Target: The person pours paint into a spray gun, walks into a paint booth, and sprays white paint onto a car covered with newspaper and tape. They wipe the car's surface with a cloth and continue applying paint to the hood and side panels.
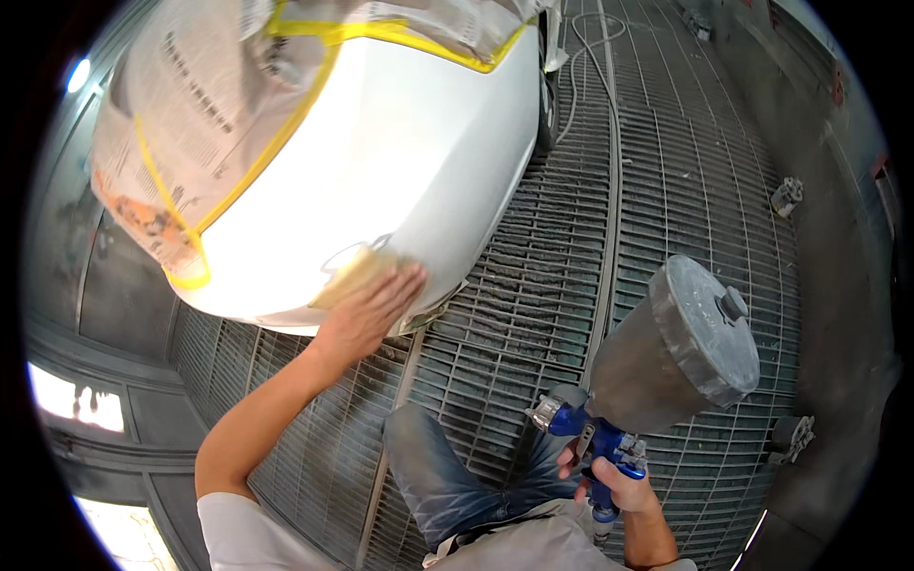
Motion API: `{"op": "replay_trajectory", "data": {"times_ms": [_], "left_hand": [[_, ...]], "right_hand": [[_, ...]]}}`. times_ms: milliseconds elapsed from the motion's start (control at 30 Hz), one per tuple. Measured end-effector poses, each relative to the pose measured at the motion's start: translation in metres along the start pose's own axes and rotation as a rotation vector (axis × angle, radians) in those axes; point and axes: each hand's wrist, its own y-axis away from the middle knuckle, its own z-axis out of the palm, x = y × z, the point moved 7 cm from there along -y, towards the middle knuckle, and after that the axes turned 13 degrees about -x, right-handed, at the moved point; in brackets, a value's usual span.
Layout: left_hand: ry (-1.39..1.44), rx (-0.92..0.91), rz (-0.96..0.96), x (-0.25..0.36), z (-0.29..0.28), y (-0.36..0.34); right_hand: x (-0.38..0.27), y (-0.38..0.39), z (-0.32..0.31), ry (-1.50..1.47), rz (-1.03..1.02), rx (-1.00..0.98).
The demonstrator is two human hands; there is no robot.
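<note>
My left hand point(371, 305) presses a pale yellowish cloth point(347, 273) against the white bumper point(433, 152) of a car, its fingers lying over the cloth beside a small dark-edged oval on the panel. Masking paper point(205, 105) edged with yellow tape covers the upper and left parts of the car. At the lower right my right hand point(609, 481) grips a blue spray gun point(619, 452) with a silver nozzle, pointed left. A large grey metal cup point(628, 366) with a lid sits on top of the gun.
My bent legs point(428, 466) are below me on the metal grating floor point(685, 190). A hose point(611, 86) lies beyond the car's dark wheel point(546, 114). Small crumpled items point(786, 197) lie along the right wall point(828, 285). Grey booth panels point(105, 276) and bright lights line the left.
</note>
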Motion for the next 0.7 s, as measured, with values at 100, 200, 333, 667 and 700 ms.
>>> {"op": "replay_trajectory", "data": {"times_ms": [100,200,333,667,700], "left_hand": [[0.128,0.002,-0.137,-0.046,-0.047,-0.072],[0.019,-0.053,-0.276,-0.090,-0.065,-0.156],[-0.161,-0.224,-0.159,-0.040,-0.010,-0.237],[-0.162,-0.157,-0.192,-0.024,0.048,-0.304],[-0.087,-0.143,-0.145,-0.062,0.009,-0.332]], "right_hand": [[0.000,-0.005,-0.019,-0.033,-0.020,0.035],[0.003,-0.009,-0.032,-0.067,-0.014,0.041],[-0.002,-0.009,-0.044,-0.064,-0.011,0.080],[0.009,-0.003,-0.103,-0.176,-0.021,0.130],[0.009,-0.002,-0.107,-0.147,-0.006,0.179]]}}
